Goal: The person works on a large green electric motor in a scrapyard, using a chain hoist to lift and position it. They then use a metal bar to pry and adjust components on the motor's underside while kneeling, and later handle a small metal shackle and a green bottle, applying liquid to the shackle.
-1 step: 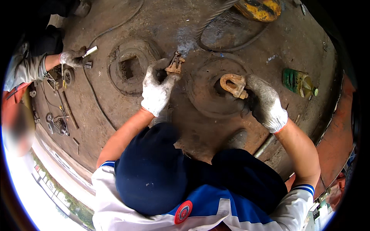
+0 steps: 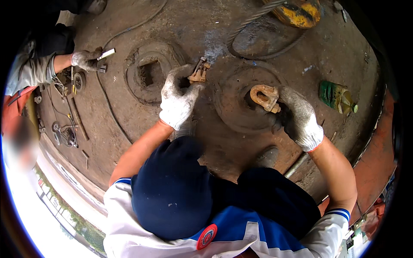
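My left hand point(image 2: 177, 98), in a soiled white knit glove, pinches a small rusty wire rope clip point(image 2: 198, 75) between thumb and fingers. In my right hand point(image 2: 300, 118), gloved the same way, is a rusty U-shaped shackle point(image 2: 264, 97) with a bolt end at its lower side. The rounded end of the shackle points left, away from the palm. Both pieces are held apart over the dirty floor, the shackle above a round metal base point(image 2: 232, 103) with a dark centre. The fingertips of my right hand are partly hidden behind the shackle.
A round base with a square hole point(image 2: 150, 73) lies far left of centre. A thick wire rope point(image 2: 241, 28) loops from a yellow pulley block point(image 2: 299, 13). At right lies a green-labelled plastic bottle point(image 2: 337, 96). A co-worker's gloved hand point(image 2: 86, 59) holds a pale stick near hoses and wheeled gear.
The whole view has shifted slightly, so the scene sits a little further right. Both hands keep their hold, with little visible movement of their own.
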Demonstrator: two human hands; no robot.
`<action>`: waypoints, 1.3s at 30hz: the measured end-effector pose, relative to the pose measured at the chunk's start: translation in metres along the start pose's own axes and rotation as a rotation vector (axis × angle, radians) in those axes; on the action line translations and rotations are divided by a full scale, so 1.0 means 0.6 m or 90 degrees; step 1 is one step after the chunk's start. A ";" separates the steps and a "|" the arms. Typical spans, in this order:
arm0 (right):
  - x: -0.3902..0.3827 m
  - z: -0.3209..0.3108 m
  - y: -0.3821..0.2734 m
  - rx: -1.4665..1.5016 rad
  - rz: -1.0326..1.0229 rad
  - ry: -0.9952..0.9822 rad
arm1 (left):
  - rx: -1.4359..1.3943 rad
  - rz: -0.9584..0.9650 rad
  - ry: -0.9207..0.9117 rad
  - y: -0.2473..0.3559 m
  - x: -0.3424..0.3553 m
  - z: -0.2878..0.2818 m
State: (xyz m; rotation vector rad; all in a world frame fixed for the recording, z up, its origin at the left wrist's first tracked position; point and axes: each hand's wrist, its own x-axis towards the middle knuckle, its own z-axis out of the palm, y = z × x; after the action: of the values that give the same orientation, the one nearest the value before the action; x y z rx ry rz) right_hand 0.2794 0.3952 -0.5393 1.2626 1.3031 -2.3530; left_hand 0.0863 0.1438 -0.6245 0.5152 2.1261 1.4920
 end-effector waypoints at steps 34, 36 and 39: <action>0.133 0.086 -0.026 -0.748 -0.827 0.111 | -0.047 -0.023 -0.280 0.126 0.099 0.016; 0.130 0.077 -0.021 -0.721 -0.815 0.104 | -0.065 -0.064 -0.291 0.125 0.097 0.015; 0.124 0.080 -0.029 -0.662 -0.722 0.032 | -0.069 -0.047 -0.297 0.121 0.094 0.010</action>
State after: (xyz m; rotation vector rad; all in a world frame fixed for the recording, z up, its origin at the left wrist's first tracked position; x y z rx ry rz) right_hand 0.1956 0.3866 -0.5714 0.2009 3.1573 -1.3798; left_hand 0.0459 0.2039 -0.5676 0.6633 1.6760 1.2875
